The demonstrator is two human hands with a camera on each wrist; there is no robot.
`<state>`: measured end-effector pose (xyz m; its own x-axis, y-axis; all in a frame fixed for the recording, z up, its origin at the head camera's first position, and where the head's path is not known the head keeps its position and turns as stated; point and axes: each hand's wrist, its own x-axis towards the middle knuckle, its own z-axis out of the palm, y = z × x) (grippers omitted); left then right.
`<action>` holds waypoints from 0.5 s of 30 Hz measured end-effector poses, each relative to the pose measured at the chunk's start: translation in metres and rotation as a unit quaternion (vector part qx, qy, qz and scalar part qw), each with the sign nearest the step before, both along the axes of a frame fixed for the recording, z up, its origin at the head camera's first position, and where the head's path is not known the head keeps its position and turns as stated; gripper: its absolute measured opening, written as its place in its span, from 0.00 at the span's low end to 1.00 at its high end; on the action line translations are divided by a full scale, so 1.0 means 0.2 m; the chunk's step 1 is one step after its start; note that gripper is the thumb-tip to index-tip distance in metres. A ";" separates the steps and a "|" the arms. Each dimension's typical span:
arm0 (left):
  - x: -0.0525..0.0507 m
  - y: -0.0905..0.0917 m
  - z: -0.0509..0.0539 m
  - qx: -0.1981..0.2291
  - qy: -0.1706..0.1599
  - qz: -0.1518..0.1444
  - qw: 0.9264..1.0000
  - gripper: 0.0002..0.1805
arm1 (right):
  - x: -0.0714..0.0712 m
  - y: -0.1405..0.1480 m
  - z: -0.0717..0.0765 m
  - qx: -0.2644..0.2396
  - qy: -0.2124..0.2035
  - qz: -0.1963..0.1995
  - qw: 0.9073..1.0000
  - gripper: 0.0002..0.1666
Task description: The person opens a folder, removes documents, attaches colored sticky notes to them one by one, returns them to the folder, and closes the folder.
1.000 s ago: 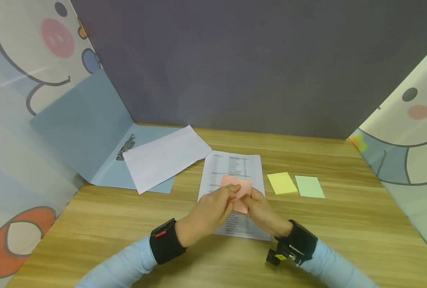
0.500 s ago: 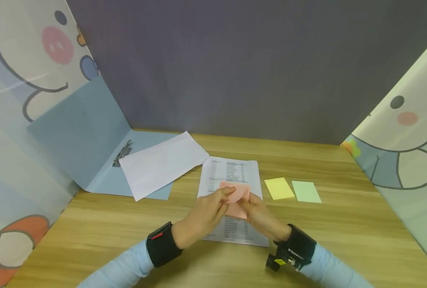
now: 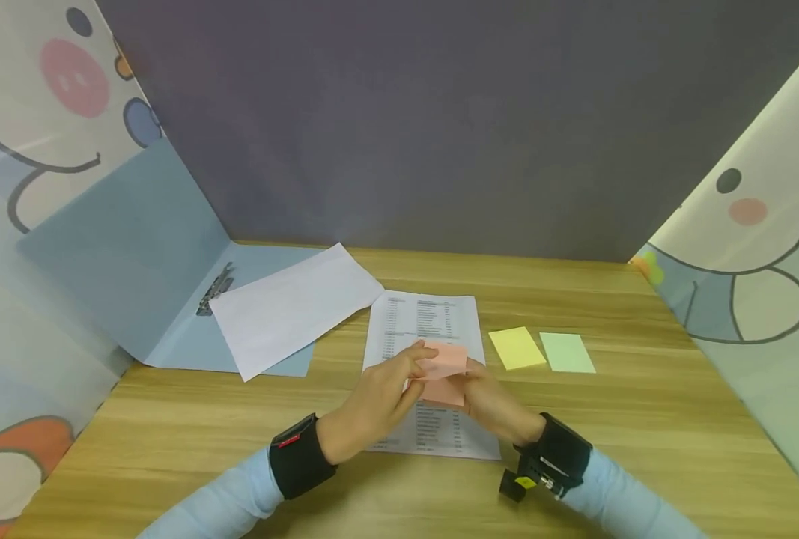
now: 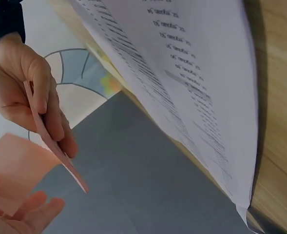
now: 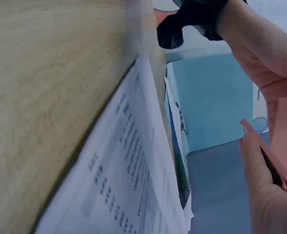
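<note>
My right hand grips a pad of pink sticky notes above a printed sheet. In the left wrist view the pad appears edge-on between right thumb and fingers. The left hand pinches the top pink note, which is bent up from the pad. That note still joins the pad along one edge in the left wrist view. In the right wrist view, the right hand holds the pad with the thumb along it; the note partly covers the left hand.
A yellow note pad and a green one lie to the right. At the left, an open blue folder with a metal clip bears a blank white sheet. A grey panel stands behind the table.
The left hand has lifted the top pink note further from the pad, widening the gap between them. The right hand keeps its grip. The head view has shifted slightly.
</note>
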<state>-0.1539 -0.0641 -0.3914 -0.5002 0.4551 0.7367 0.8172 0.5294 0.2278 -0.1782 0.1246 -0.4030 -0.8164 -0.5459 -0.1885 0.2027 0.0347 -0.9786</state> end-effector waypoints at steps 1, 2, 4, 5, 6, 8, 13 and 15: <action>-0.01 -0.01 0.00 0.002 0.012 -0.004 1.000 0.02 | 0.00 0.00 0.00 0.004 -0.001 -0.002 1.000 0.25; -0.01 -0.01 -0.01 0.003 0.022 -0.009 1.000 0.02 | 0.00 0.01 0.00 0.005 -0.002 -0.003 1.000 0.26; -0.02 -0.01 -0.01 0.004 0.038 -0.021 0.999 0.03 | 0.00 0.01 0.01 -0.001 -0.005 -0.005 1.000 0.26; -0.02 -0.02 -0.01 0.005 0.046 -0.024 0.999 0.04 | 0.00 0.02 0.01 -0.005 -0.007 -0.006 1.000 0.27; -0.02 -0.02 -0.01 0.006 0.052 -0.026 0.998 0.06 | 0.00 0.02 0.01 -0.007 -0.007 -0.005 1.000 0.27; -0.02 -0.02 0.00 0.010 0.063 -0.026 0.998 0.10 | -0.01 0.03 0.01 -0.011 -0.009 0.001 1.000 0.28; -0.03 -0.04 0.02 0.022 0.108 -0.027 0.994 0.12 | -0.04 0.07 0.00 0.015 0.008 0.001 1.000 0.27; -0.03 -0.05 0.02 0.023 0.119 -0.029 0.992 0.11 | -0.06 0.12 0.01 0.047 0.023 -0.021 0.998 0.26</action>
<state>-0.1603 -0.0743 -0.3877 -0.2836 0.4415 0.8513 0.8796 0.4733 0.0476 -0.1899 0.1480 -0.4016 -0.8471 -0.4926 -0.1995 0.1618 0.1185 -0.9797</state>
